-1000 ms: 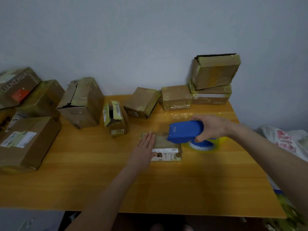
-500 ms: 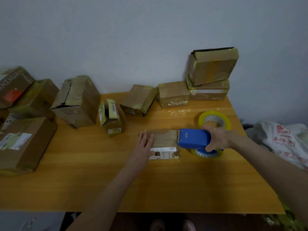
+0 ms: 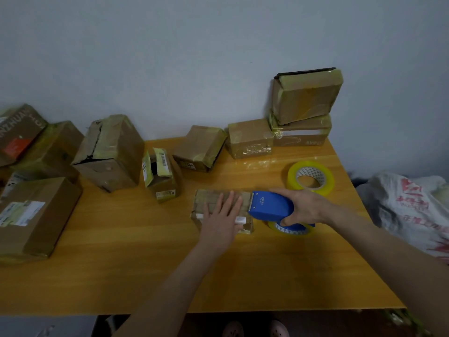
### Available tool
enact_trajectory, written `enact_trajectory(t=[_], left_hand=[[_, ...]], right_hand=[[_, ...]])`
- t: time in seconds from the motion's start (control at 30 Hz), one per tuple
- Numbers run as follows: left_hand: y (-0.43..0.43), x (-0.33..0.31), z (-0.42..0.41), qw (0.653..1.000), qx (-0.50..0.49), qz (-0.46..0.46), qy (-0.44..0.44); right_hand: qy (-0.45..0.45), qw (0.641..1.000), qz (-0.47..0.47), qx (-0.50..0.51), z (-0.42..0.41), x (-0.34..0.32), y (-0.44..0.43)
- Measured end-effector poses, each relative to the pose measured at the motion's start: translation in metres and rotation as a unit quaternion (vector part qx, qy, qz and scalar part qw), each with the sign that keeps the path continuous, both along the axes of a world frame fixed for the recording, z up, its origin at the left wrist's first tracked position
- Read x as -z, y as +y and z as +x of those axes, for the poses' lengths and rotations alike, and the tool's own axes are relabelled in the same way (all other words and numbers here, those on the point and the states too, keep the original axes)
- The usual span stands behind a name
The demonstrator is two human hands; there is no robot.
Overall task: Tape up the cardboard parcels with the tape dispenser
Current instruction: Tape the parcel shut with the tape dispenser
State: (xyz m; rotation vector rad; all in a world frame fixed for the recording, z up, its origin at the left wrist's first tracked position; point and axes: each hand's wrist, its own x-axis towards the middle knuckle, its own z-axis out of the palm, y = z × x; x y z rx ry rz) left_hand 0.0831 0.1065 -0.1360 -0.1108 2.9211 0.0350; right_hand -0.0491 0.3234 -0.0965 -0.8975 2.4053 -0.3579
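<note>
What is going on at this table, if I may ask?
A person is taping a small parcel in the middle of the table. The left hand lies flat on it, fingers straight, pressing it down. The right hand grips the blue dispenser at the parcel's right end. A spare tape roll lies behind it, and other parcels stand along the wall.

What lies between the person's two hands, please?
In the head view, the blue tape dispenser: the right hand grips it, its front edge at the flat parcel under the left hand.
</note>
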Motion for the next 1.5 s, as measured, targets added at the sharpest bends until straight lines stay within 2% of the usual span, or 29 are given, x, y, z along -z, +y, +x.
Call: enact_trajectory(t=[0.2, 0.3, 0.4, 0.53, 0.63, 0.77, 0.93, 1.1, 1.23, 1.33, 1.4, 1.5], left_hand=[[-0.005, 0.009, -0.003, 1.0, 0.002, -0.023, -0.017], [-0.005, 0.009, -0.002, 1.0, 0.001, -0.02, -0.018], [-0.004, 0.007, -0.002, 1.0, 0.002, -0.023, -0.016], [-0.003, 0.006, -0.003, 0.999, 0.0, -0.029, -0.018], [-0.002, 0.005, -0.003, 0.999, 0.004, -0.042, -0.02], [-0.001, 0.003, 0.001, 0.999, 0.008, -0.037, -0.012], [-0.001, 0.001, 0.001, 1.0, 0.009, -0.026, -0.012], [-0.003, 0.0, 0.007, 0.999, 0.016, 0.036, 0.016], [0.008, -0.008, 0.0, 0.992, -0.063, 0.098, 0.049], [0.029, -0.017, -0.02, 0.985, -0.146, 0.064, 0.069], [0.039, -0.021, -0.031, 0.981, -0.178, 0.043, 0.07], [0.043, -0.018, -0.031, 0.983, -0.165, 0.031, 0.07]], right_hand=[[-0.08, 0.996, -0.021, 0.041, -0.004, 0.001, 0.022], [-0.073, 0.997, 0.011, 0.032, -0.008, -0.003, 0.04], [-0.044, 0.995, 0.085, 0.012, -0.014, -0.011, 0.051], [0.044, 0.985, 0.158, -0.062, -0.012, -0.017, 0.023], [0.068, 0.976, 0.187, -0.084, -0.008, -0.013, 0.001], [0.058, 0.974, 0.199, -0.095, -0.008, -0.012, -0.025], [-0.016, 0.969, 0.23, -0.092, -0.022, -0.023, -0.045], [-0.003, 0.964, 0.253, -0.084, -0.019, -0.014, -0.057], [-0.055, 0.984, 0.168, 0.017, -0.042, -0.03, -0.032], [-0.073, 0.988, 0.051, 0.125, -0.048, -0.032, -0.011], [-0.116, 0.968, -0.069, 0.209, -0.042, -0.024, -0.004], [-0.178, 0.913, -0.199, 0.31, -0.027, -0.008, 0.001]])
